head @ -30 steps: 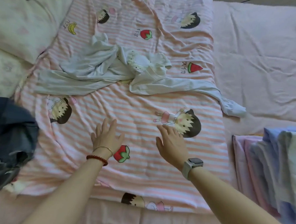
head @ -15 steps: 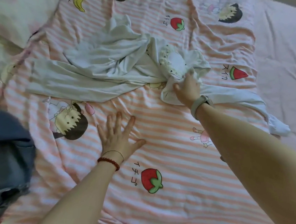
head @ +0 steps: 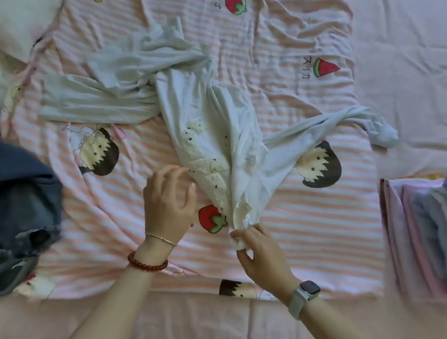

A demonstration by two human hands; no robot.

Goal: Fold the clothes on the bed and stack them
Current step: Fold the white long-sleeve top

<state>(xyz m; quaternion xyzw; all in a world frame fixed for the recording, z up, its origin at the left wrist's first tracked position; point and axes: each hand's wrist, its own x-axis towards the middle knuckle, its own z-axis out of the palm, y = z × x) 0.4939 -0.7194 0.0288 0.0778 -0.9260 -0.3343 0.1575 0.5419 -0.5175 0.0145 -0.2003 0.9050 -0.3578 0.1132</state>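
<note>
Pale blue long-sleeved top [head: 220, 122] lying rumpled across the middle of the striped cartoon sheet [head: 318, 227], now drawn out toward the near edge into a long bunched neck of cloth, lace-trimmed part [head: 204, 163] uppermost. One sleeve [head: 90, 103] spread flat to the left, the other sleeve [head: 351, 119] trailing right, its cuff resting on the plain pink blanket [head: 419, 76]. Dragged a good way nearer than half a second ago, when the collar end sat bunched in the middle of the heap with the right hand just landing on it. Right hand [head: 262, 247] pinching the near tip of the garment between thumb and fingers, cloth gathered tight in the pinch. Left hand [head: 168, 205] no longer flat on the sheet but lifted beside the lace edge, fingers loosely curled, holding nothing, fingertips just beside or barely brushing the trim; cannot tell which. Meaning for the task, as a judgement: garment fetched within reach but twisted, so spreading and flattening needed before any fold; folding of this piece not yet begun. Further out, a stack of folded clothes [head: 423, 228] in pinks and blues at the right edge, well apart from the top, seemingly the pile to add to. Dark denim garment [head: 13, 209] heaped at the left edge, unfolded. Pillow [head: 17, 12] at the upper left.
</note>
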